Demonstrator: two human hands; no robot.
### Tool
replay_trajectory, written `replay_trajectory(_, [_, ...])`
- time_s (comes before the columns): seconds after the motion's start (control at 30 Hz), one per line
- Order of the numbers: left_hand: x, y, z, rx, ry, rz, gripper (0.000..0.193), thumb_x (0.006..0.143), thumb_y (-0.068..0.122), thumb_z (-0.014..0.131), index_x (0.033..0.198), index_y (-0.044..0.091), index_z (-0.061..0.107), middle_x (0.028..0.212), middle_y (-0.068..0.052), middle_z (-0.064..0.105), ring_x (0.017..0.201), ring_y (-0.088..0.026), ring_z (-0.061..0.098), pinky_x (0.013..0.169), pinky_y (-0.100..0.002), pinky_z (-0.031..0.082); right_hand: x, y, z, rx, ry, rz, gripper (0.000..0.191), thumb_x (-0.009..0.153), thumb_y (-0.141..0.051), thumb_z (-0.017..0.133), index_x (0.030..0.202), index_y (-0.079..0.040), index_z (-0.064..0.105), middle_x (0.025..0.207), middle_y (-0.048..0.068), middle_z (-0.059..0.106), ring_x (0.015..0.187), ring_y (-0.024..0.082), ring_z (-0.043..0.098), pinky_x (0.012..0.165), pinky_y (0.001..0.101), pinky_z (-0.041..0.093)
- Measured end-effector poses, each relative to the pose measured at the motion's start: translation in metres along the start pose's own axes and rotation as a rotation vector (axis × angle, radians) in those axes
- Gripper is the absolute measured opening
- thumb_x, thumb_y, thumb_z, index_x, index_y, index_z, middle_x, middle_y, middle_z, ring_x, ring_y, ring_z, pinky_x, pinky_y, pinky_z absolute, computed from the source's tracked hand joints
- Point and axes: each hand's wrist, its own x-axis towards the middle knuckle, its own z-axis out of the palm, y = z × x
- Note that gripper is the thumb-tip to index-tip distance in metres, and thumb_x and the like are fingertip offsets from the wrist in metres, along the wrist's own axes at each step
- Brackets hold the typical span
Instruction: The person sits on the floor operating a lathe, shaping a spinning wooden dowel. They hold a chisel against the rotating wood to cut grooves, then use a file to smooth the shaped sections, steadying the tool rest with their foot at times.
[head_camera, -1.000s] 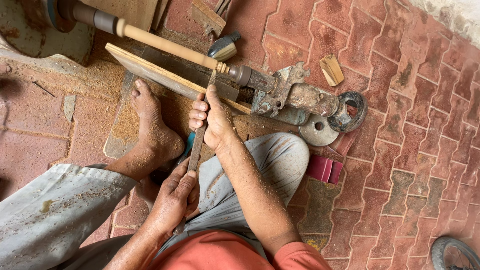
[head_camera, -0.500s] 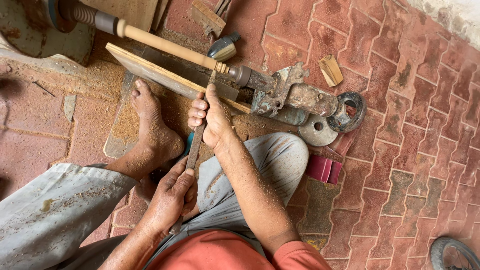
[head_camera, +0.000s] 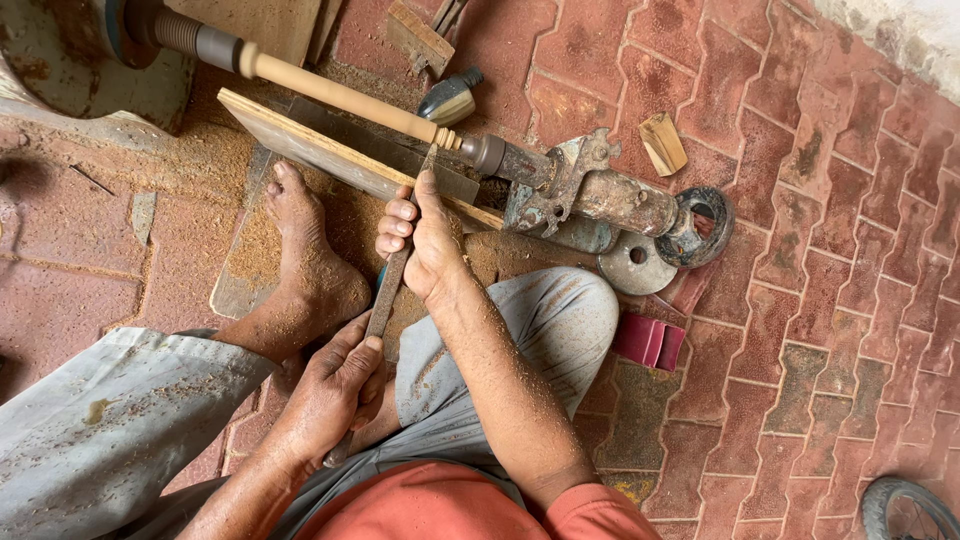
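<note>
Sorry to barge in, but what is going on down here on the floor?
A person sits on the brick floor at a low lathe. Both hands hold a long chisel: the right hand steadies it near the tip, the left hand grips the handle. The tip meets a pale wooden spindle. A bare foot rests in sawdust.

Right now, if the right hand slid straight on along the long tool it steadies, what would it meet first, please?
Most likely the wooden rod on the lathe: the right hand points up along the chisel, whose tip already sits at the rod's right end. Depth is unclear.
</note>
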Motion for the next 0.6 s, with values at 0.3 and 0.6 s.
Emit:
replay_trajectory(0.3, [-0.001, 0.006, -0.017, 0.084, 0.011, -0.024, 0.049, 0.102, 0.025, 0.046, 0.149, 0.01, 0.049, 0.059, 0.002, 0.038, 0.044, -0.009, 0.033, 0.038, -0.024, 0.03, 0.003, 0.008, 0.004, 0.041, -0.002, -0.014, 0.042, 0.099, -0.06, 0.057, 0.094, -0.018, 0.054, 0.068, -0.011, 0.044, 0.058, 0.004, 0.042, 0.05, 0.0202, 0.038])
replay_trajectory(0.6, [-0.021, 0.024, -0.025, 0.112, 0.011, -0.084, 0.039, 0.104, 0.028, 0.047, 0.132, 0.003, 0.056, 0.062, 0.0, 0.042, 0.044, -0.01, 0.035, 0.039, -0.025, 0.028, -0.003, 0.014, 0.011, 0.044, 0.006, -0.046, 0.043, 0.1, -0.06, 0.055, 0.093, -0.018, 0.054, 0.069, -0.01, 0.044, 0.06, 0.006, 0.043, 0.052, 0.0225, 0.04])
